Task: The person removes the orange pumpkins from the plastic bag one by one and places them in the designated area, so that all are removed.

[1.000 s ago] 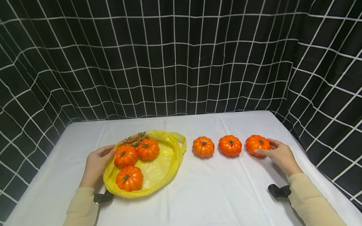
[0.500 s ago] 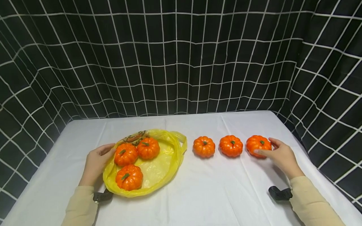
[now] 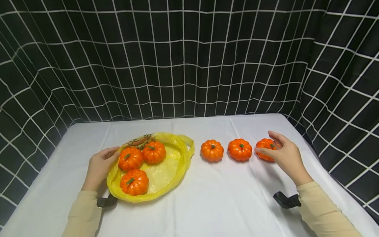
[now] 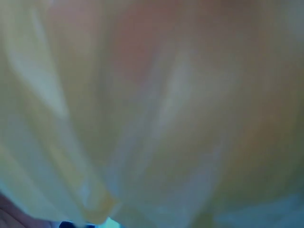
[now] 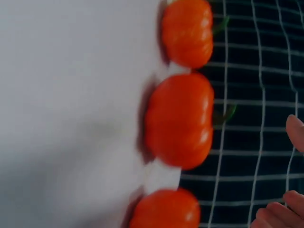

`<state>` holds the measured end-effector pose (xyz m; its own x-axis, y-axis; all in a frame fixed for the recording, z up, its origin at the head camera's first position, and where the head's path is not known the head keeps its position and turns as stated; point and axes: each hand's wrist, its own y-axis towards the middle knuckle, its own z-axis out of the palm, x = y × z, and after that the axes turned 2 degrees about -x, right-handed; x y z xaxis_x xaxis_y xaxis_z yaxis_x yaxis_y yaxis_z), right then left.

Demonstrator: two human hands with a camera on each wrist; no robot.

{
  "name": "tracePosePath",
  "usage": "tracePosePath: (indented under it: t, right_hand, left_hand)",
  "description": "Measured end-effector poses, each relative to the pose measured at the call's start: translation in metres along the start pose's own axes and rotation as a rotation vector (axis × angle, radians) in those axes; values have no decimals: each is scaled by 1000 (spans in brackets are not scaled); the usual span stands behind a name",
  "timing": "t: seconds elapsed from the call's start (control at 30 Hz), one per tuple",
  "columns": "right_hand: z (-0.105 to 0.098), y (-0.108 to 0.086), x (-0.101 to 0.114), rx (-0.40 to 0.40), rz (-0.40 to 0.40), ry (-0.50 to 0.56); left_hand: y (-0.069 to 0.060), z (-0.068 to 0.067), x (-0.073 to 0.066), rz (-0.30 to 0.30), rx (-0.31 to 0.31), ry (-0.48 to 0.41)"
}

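Observation:
A yellow plastic bag (image 3: 163, 174) lies with its mouth spread wide, and three small orange pumpkins (image 3: 134, 182) sit inside on its left. My left hand (image 3: 100, 168) holds the bag's left rim between thumb and fingers, the tips partly hidden; bag film fills the left wrist view. Three more pumpkins stand in a row: a near-left one (image 3: 212, 150), a middle one (image 3: 240, 149) and a right one (image 3: 265, 148). Above the right one hovers my right hand (image 3: 287, 158), thumb and fingers apart, nothing between them. The right wrist view shows its fingers (image 5: 278, 216) away from the pumpkins.
A white cloth (image 3: 213, 200) covers the table. Black curtains (image 3: 183, 59) with white grid lines surround its back and sides. Each wrist carries a black camera mount, one seen at the right wrist (image 3: 286, 200).
My right hand has let go of the right pumpkin and risen slightly above it, leaving it on the table. The left hand and the bag have stayed in place.

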<state>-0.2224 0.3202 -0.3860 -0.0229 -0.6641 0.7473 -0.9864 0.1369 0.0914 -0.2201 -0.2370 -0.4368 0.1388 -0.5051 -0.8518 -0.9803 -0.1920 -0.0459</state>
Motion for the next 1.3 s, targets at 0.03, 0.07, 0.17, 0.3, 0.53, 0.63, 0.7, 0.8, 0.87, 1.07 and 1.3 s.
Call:
tracePosePath:
  t: [0.03, 0.07, 0.17, 0.3, 0.53, 0.63, 0.7, 0.8, 0.87, 1.07, 1.3]
  right_hand:
    - [3, -1, 5, 1, -9, 13]
    - [7, -2, 10, 4, -23, 24]
    - [19, -5, 25, 17, -53, 81]
    - [36, -5, 45, 62, -91, 167]
    - [71, -2, 71, 141, -115, 220]
    - [89, -2, 80, 171, -147, 257]
    - [100, -2, 86, 201, -160, 296]
    - [113, -3, 93, 234, -156, 329]
    - [120, -4, 98, 248, -149, 337]
    - [138, -6, 108, 258, -171, 302]
    - [159, -3, 119, 293, -221, 331]
  left_hand:
    - [1, 0, 0, 1, 1, 0]
    - [1, -1, 0, 1, 2, -2]
    - [3, -1, 2, 2, 12, 1]
    - [4, 0, 4, 0, 5, -5]
    - [5, 3, 2, 7, -2, -17]
    - [5, 2, 2, 4, -2, -20]
    - [4, 1, 2, 0, -3, -15]
    - [5, 0, 3, 3, -4, -14]
    - [4, 0, 4, 4, -7, -12]
    - [3, -2, 5, -9, -10, -9]
    - [6, 1, 3, 10, -8, -35]
